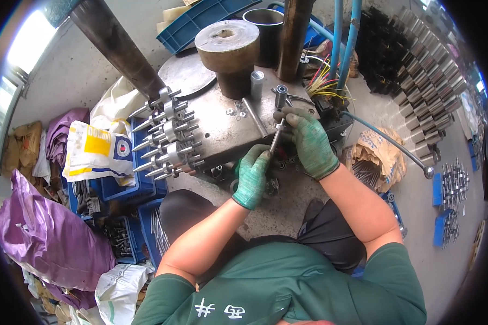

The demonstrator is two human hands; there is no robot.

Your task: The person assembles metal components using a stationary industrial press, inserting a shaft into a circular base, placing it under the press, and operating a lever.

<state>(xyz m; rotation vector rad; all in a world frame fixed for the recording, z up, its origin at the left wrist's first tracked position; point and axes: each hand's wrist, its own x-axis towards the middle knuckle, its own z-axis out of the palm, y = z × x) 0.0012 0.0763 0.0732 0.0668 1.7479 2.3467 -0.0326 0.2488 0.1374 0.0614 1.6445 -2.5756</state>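
Note:
In front of the press table, my left hand [251,177], in a green glove, is closed round the lower part of a slim metal shaft [276,142]. The shaft is tilted, its upper end leaning right. My right hand [313,142], gloved the same way, pinches at that upper end, where a small collar shows; the fingers hide part of it. Just beyond the right fingertips a short metal sleeve [281,96] stands upright on the steel table [228,132]. A loose rod [255,116] lies left of it, beside several small washers [237,112].
Finished-looking shafts with collars [171,135] crowd the table's left edge. Behind stand a heavy round steel block [228,46] and press columns [114,43]. A ball-ended lever [396,145] juts out right, above a paper sack [385,157]. Blue crates [127,187] sit left.

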